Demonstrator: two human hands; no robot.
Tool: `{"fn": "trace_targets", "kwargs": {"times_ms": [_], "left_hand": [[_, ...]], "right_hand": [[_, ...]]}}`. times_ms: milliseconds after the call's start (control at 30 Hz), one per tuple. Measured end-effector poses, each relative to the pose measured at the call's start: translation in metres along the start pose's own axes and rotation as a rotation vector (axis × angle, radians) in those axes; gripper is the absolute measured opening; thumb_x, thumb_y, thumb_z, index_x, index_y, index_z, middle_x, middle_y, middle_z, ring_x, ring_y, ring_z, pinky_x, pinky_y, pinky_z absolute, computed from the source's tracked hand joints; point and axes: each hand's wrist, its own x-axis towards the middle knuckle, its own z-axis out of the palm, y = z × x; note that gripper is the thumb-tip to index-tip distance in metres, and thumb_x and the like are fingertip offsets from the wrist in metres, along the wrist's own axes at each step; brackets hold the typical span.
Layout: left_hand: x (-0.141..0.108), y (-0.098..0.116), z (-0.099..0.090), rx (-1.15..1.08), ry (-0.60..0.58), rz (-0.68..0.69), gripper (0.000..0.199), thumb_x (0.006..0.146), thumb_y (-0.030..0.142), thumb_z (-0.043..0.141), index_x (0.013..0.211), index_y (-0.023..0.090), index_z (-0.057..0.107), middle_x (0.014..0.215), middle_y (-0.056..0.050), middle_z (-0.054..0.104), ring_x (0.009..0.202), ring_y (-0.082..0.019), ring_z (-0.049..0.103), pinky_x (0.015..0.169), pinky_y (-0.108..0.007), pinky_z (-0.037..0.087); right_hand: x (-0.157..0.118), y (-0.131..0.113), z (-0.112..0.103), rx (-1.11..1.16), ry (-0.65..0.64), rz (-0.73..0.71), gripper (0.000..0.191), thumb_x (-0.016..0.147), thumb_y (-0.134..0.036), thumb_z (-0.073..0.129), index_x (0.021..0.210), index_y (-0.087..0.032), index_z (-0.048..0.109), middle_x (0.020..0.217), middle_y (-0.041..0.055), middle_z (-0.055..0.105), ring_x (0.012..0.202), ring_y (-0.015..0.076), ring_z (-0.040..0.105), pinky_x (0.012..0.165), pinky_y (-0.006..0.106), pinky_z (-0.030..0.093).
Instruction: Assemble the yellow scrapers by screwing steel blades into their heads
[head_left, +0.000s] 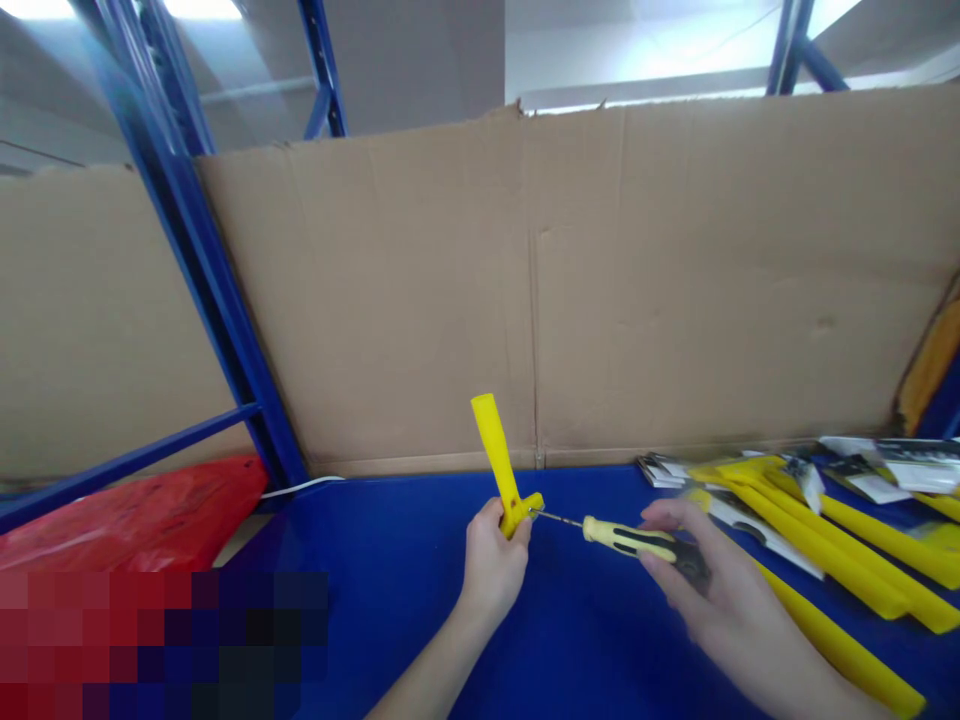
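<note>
My left hand (pixel 493 562) is closed around the lower end of a yellow plastic handle-like part (pixel 495 440), whose round tube points up and a little left. A short stub sticks out from its right side. In my right hand (pixel 720 590) is a screwdriver (pixel 626 537) with a cream and black grip, held near the butt end by thumb and fingers. Its thin metal shaft points left, and the tip meets the stub of the yellow part. Whether a screw sits there is too small to tell.
Several long yellow tools (pixel 825 540) lie on the blue tabletop (pixel 375 560) at the right, with plastic-wrapped packets (pixel 877 475) behind them. A red bag (pixel 172 510) is at the left by a blue metal post (pixel 232 300). Cardboard (pixel 412 300) walls off the back.
</note>
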Motion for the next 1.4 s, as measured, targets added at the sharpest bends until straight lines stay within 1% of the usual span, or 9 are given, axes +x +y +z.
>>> {"fn": "trace_targets", "kwargs": {"times_ms": [133,267,467,633,800,933,1100,1300,1400], "left_hand": [[-0.0005,0.0008,0.0001,-0.02,-0.006,0.027,0.012,0.068,0.015,0.061,0.078,0.012,0.066,0.072,-0.005,0.067,0.062,-0.017,0.059,0.057,-0.024,0.043],[0.0011,0.0007,-0.0004,-0.09,0.02,-0.061,0.015,0.066,0.017,0.065,0.08,0.012,0.066,0.072,-0.005,0.068,0.062,-0.017,0.061,0.058,-0.024,0.044],[0.0012,-0.0009,0.0001,-0.077,-0.018,0.006,0.014,0.067,0.016,0.064,0.08,0.011,0.067,0.071,-0.005,0.067,0.06,-0.016,0.059,0.056,-0.024,0.043],[0.0015,0.0,0.0,-0.12,0.002,-0.038,0.017,0.067,0.014,0.064,0.084,0.011,0.067,0.075,-0.006,0.069,0.066,-0.018,0.063,0.061,-0.025,0.047],[0.001,-0.0004,0.0006,-0.119,-0.002,-0.007,0.016,0.066,0.014,0.064,0.082,0.012,0.067,0.075,-0.005,0.069,0.066,-0.017,0.063,0.06,-0.024,0.046],[0.0005,-0.0001,0.0012,-0.11,-0.014,-0.049,0.016,0.067,0.013,0.063,0.083,0.011,0.067,0.075,-0.006,0.069,0.066,-0.018,0.064,0.061,-0.025,0.047],[0.0004,0.0015,0.0015,-0.119,-0.017,-0.059,0.016,0.067,0.012,0.064,0.083,0.011,0.066,0.078,-0.007,0.071,0.071,-0.02,0.066,0.066,-0.026,0.049],[0.0022,0.0014,0.0018,-0.116,0.009,-0.095,0.014,0.068,0.012,0.064,0.082,0.011,0.065,0.078,-0.009,0.072,0.069,-0.02,0.066,0.064,-0.026,0.049],[0.0022,0.0006,0.0017,-0.107,0.001,-0.075,0.016,0.068,0.013,0.065,0.083,0.011,0.066,0.079,-0.008,0.072,0.07,-0.02,0.066,0.065,-0.026,0.049]], "right_hand": [[0.0009,-0.0056,-0.0009,0.075,-0.035,0.208,0.042,0.087,-0.055,0.034,0.109,-0.022,0.047,0.043,-0.0074,0.045,0.031,0.0143,0.046,0.031,0.024,0.04],[-0.0019,-0.0046,0.0011,0.225,-0.071,0.218,0.054,0.079,-0.052,0.051,0.125,-0.03,0.031,0.093,0.0016,0.057,0.034,0.007,0.043,0.025,0.021,0.035],[0.0004,-0.0051,-0.0017,0.051,-0.015,0.147,0.036,0.089,-0.05,0.034,0.111,-0.024,0.042,0.067,-0.0018,0.055,0.039,0.0106,0.046,0.038,0.023,0.043],[-0.0001,-0.0054,-0.0025,0.007,0.016,0.02,0.043,0.083,-0.042,0.048,0.122,-0.026,0.038,0.099,0.0059,0.059,0.061,0.0147,0.058,0.054,0.027,0.05],[-0.0014,-0.0038,-0.0005,0.0,0.015,0.084,0.037,0.087,-0.047,0.039,0.112,-0.023,0.049,0.067,0.0,0.059,0.05,0.0152,0.055,0.046,0.026,0.045],[-0.0009,-0.0058,-0.0024,0.047,0.04,0.09,0.046,0.084,-0.045,0.045,0.124,-0.026,0.038,0.104,0.0075,0.06,0.046,0.0106,0.053,0.039,0.025,0.044],[0.0023,-0.0026,-0.0037,-0.025,-0.014,0.07,0.036,0.085,-0.05,0.04,0.1,-0.021,0.056,0.071,0.0029,0.061,0.046,0.0141,0.053,0.042,0.025,0.045],[0.0001,0.0019,-0.001,-0.081,0.065,-0.05,0.046,0.081,-0.046,0.049,0.121,-0.023,0.044,0.101,0.0072,0.061,0.084,0.0202,0.063,0.071,0.03,0.052],[-0.0026,-0.001,-0.0008,-0.053,0.013,-0.013,0.034,0.086,-0.045,0.042,0.112,-0.024,0.049,0.078,0.0023,0.062,0.068,0.0183,0.062,0.064,0.029,0.051]]}}
